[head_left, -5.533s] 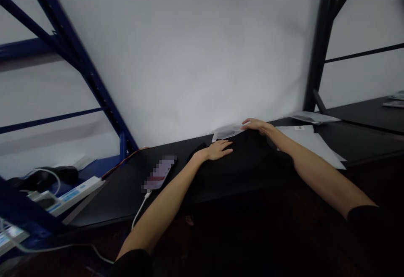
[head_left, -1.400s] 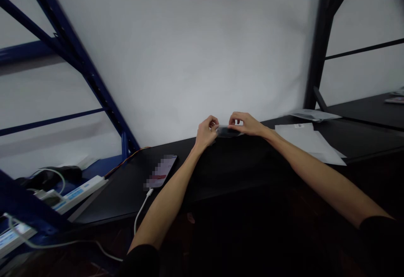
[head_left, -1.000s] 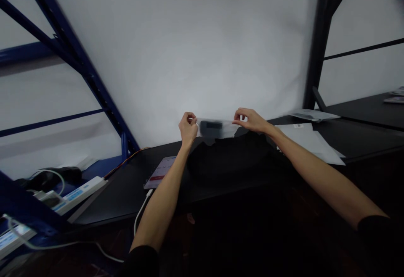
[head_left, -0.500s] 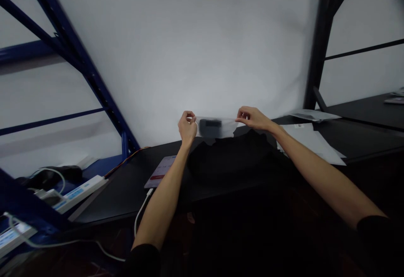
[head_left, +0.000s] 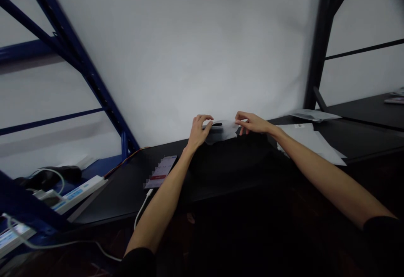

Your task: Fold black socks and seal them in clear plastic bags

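Note:
A frosted, see-through plastic bag [head_left: 225, 132] is at the back of the black table, in front of the wall. Something dark shows through its left part, with a small black patch near the top; its kind is not clear. My left hand [head_left: 198, 133] has its thumb and curled fingers closed on the bag's left side. At the bag's upper right corner, my right hand [head_left: 251, 122] pinches the plastic between thumb and forefinger, its other fingers hanging lower. Dark cloth lies on the table below the bag, its outline hard to make out.
A phone or tablet [head_left: 160, 172] with a lit screen lies left of my forearm, a white cable [head_left: 142, 209] at its near end. White packets [head_left: 303, 140] lie to the right. Power strips [head_left: 78, 191] and a blue rack post [head_left: 85, 67] stand at left.
My left hand has moved right, towards my right hand. The bag was stretched flat between both hands and now sits lower and slacker, its dark content partly covered.

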Motion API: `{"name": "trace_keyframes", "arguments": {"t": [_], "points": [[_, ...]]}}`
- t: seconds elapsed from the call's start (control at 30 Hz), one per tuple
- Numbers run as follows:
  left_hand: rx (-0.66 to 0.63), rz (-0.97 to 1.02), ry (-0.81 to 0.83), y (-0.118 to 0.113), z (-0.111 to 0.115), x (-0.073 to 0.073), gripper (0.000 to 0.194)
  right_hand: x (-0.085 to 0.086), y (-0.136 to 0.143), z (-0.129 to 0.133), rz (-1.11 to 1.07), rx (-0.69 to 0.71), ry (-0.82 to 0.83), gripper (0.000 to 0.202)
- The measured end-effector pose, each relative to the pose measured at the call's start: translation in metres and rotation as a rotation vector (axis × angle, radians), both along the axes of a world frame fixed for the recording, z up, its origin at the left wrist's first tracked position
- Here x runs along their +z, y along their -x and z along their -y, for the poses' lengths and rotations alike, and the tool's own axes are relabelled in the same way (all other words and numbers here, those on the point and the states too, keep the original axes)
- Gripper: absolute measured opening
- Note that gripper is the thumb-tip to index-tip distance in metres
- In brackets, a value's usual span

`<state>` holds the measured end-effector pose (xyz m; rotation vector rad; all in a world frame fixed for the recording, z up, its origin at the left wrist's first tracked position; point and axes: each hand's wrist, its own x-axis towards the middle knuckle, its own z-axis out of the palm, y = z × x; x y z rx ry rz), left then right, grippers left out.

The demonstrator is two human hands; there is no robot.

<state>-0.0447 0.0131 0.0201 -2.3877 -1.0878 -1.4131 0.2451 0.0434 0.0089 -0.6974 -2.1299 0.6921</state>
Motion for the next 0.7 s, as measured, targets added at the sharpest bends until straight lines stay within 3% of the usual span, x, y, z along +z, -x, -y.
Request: {"name": "trace_keyframes", "arguments": {"t": [0.2,0.4,0.53,0.7], "points": [[0.029,-0.127,-0.062,-0.01,0.014,0.003,0.017,0.0,0.0,0.001,-0.003,0.005,0.018,0.031],[0.064,-0.298,-0.038,-0.014,0.023,0.007,0.034,0.002,0.001,0.005,-0.001,0.022,-0.005,0.032],[0.048,-0.35,0.032,-0.021,0.024,0.002,0.04,0.004,0.006,0.008,-0.031,0.039,-0.016,0.032],[0.114,-0.361,0.137,-0.018,0.012,-0.011,0.048,0.005,0.012,0.014,-0.058,0.05,-0.04,0.029]]}}
